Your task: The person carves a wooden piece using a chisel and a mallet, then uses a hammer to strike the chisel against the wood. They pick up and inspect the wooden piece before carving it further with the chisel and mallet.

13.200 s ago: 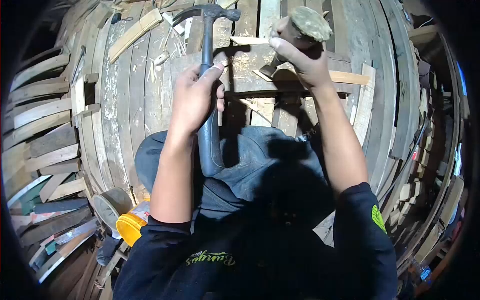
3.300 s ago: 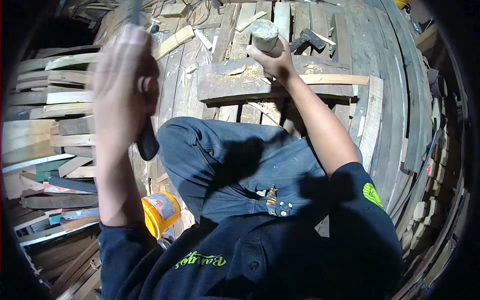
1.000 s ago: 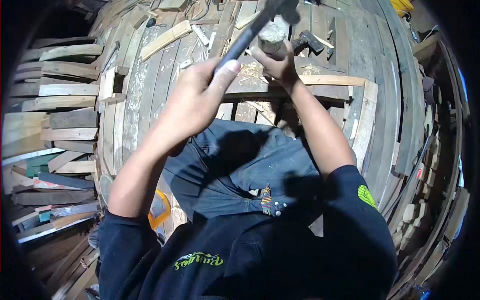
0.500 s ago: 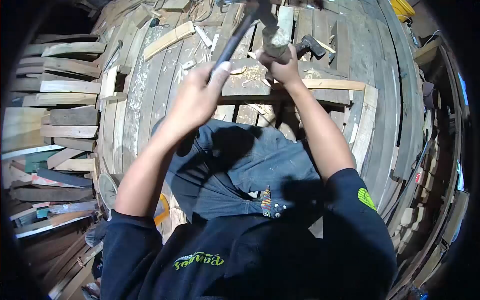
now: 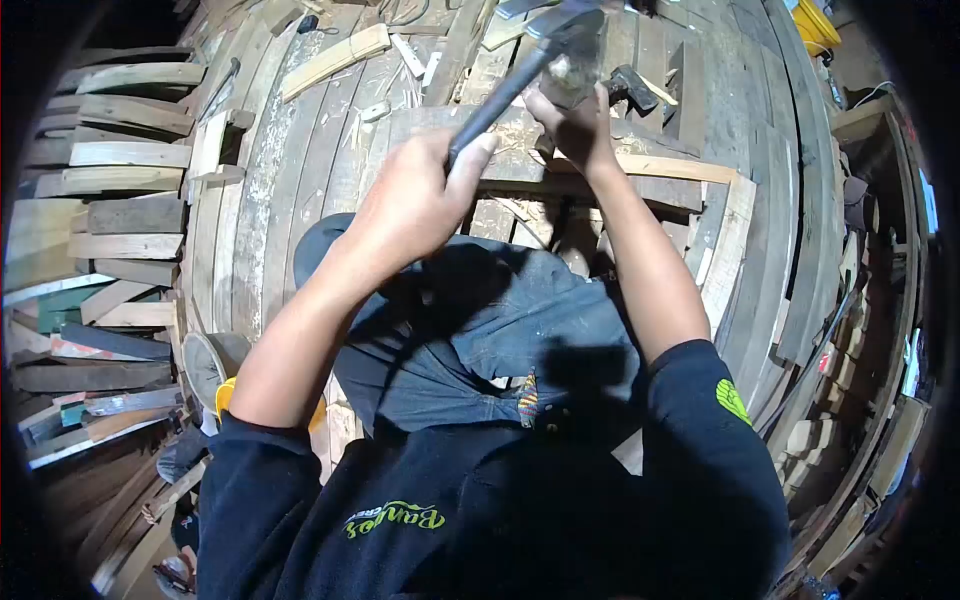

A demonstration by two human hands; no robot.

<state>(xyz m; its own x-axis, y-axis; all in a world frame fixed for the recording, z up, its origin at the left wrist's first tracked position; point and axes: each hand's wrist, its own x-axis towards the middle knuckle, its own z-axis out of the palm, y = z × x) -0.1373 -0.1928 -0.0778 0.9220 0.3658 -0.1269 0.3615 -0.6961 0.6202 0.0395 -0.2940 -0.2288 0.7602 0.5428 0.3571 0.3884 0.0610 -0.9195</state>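
Note:
My left hand [image 5: 415, 190] is closed around the long dark handle of a hatchet [image 5: 512, 92]; its head is smeared by motion at the top. My right hand [image 5: 582, 138] grips a short, thick round piece of wood [image 5: 570, 88] standing upright, partly hidden behind the blurred hatchet head. Beneath the hands lies a wooden block [image 5: 510, 150] with pale chips on it. A hammer with a black head [image 5: 632, 88] rests just right of my right hand.
Stacked wood pieces [image 5: 130, 153] line the left side. A curved wooden strip [image 5: 675, 168] lies beyond my right forearm. Planks [image 5: 300, 180] with gaps form the floor, and a pale offcut [image 5: 335, 62] rests on them. A yellow container [image 5: 815, 27] stands at the upper right.
My left hand has moved right and slightly down, bringing the hatchet head over the wood piece. My right hand keeps its hold. The view has shifted slightly.

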